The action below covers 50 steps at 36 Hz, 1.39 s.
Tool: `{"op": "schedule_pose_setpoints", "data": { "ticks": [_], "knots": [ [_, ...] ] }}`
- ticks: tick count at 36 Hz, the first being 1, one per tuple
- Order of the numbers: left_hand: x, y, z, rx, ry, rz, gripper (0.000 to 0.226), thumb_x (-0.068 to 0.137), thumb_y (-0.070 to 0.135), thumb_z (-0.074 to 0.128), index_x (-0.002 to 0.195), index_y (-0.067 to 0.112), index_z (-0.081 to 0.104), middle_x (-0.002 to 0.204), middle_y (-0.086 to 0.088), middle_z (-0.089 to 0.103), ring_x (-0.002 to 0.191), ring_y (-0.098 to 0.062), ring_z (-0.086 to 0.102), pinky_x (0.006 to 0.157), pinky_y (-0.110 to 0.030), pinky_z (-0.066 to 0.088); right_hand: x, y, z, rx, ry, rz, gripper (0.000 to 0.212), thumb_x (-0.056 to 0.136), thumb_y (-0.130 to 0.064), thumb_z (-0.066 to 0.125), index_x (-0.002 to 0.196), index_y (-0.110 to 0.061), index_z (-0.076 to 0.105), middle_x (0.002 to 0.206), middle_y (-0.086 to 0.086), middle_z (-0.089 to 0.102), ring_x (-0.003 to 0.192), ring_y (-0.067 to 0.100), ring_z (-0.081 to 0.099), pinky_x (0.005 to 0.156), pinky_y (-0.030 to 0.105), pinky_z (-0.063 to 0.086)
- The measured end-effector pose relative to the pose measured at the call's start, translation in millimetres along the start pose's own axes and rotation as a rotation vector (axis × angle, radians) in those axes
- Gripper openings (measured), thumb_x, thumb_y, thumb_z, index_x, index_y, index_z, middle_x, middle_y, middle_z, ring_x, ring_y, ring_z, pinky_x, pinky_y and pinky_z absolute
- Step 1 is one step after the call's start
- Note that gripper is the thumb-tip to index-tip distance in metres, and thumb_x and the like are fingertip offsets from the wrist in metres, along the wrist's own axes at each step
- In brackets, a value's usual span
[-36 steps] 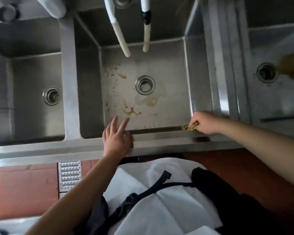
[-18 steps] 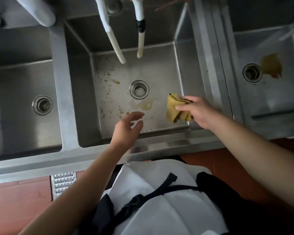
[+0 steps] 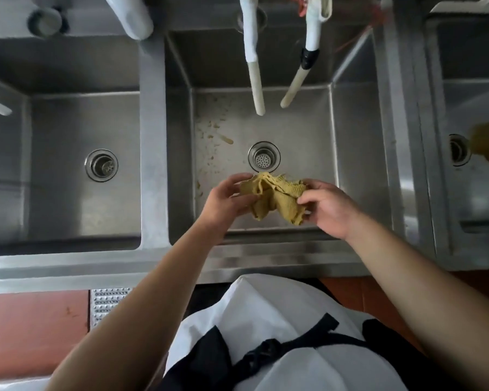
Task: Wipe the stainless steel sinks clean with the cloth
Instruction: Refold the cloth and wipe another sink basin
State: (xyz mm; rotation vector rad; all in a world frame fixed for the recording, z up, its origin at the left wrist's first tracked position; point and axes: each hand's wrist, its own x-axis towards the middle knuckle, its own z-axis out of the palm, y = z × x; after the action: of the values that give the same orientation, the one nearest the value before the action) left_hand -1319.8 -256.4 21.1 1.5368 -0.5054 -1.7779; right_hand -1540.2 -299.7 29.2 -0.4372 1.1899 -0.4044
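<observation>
Above the middle stainless steel sink basin (image 3: 350,153), I see my left hand (image 3: 226,201) and right hand (image 3: 329,208) both pinching the crumpled mustard-yellow waffle cloth (image 3: 277,197), fingers curled on it. Beyond: round strainer drain (image 3: 264,160), brown stains (image 3: 215,136).

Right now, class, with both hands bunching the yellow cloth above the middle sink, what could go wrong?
The crumpled yellow waffle-weave cloth, gripped by the left hand and right hand, may just smear the brownish food specks across the middle steel sink basin. Loosened bits might clog the round perforated drain strainer.
</observation>
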Motion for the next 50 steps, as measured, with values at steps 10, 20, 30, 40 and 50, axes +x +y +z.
{"op": "schedule_pose_setpoints", "data": {
  "ticks": [10,20,30,40,50],
  "knots": [
    [-2.5,45.8,-13.8,0.101,-0.112,0.048,0.032,0.089,-0.015,0.055,0.114,0.003,0.064,0.098,-0.015,0.067,0.094,-0.032,0.063,0.095,-0.052,0.051,-8.5,-33.2,-1.8,-0.124,0.099,-0.139,0.030,0.090,0.014,0.045,0.087,-0.010,0.062,0.094,0.016,0.062,0.083,0.024,0.059,0.071,0.038,0.050],
    [-5.8,74.3,-7.1,0.254,-0.030,0.196,0.010,0.090,0.000,0.066,0.096,0.007,0.070,0.093,-0.013,0.071,0.089,-0.029,0.070,0.088,-0.043,0.059,-4.9,-37.5,-9.9,-0.222,0.246,-0.412,0.016,0.085,-0.004,0.072,0.094,-0.016,0.075,0.090,0.002,0.075,0.088,0.018,0.071,0.079,0.029,0.059],
    [-28.1,60.9,-17.9,0.416,0.140,0.278,0.012,0.090,0.000,0.067,0.098,0.007,0.073,0.099,-0.016,0.072,0.095,-0.029,0.069,0.094,-0.041,0.056,-2.9,-20.5,2.9,-0.395,0.191,-0.506,0.026,0.080,0.005,0.069,0.082,-0.021,0.072,0.079,-0.009,0.074,0.076,0.004,0.066,0.079,0.020,0.050],
    [-67.2,44.9,-35.7,0.183,0.170,0.305,0.011,0.095,0.009,0.063,0.096,0.016,0.071,0.095,-0.016,0.061,0.092,-0.031,0.064,0.074,-0.034,0.059,-22.1,-26.9,37.7,-0.447,-0.192,-0.325,0.036,0.076,-0.001,0.069,0.110,-0.013,0.066,0.090,0.003,0.072,0.082,0.014,0.068,0.076,0.025,0.056],
    [-105.8,64.1,-38.1,0.291,0.179,0.417,0.028,0.092,0.003,0.066,0.086,0.029,0.076,0.083,0.001,0.070,0.077,-0.022,0.068,0.073,-0.042,0.062,-14.4,-36.4,76.2,-0.791,-0.180,-0.399,0.024,0.073,-0.014,0.084,0.094,-0.023,0.076,0.094,0.002,0.075,0.093,0.020,0.070,0.082,0.027,0.056]
  ]
}}
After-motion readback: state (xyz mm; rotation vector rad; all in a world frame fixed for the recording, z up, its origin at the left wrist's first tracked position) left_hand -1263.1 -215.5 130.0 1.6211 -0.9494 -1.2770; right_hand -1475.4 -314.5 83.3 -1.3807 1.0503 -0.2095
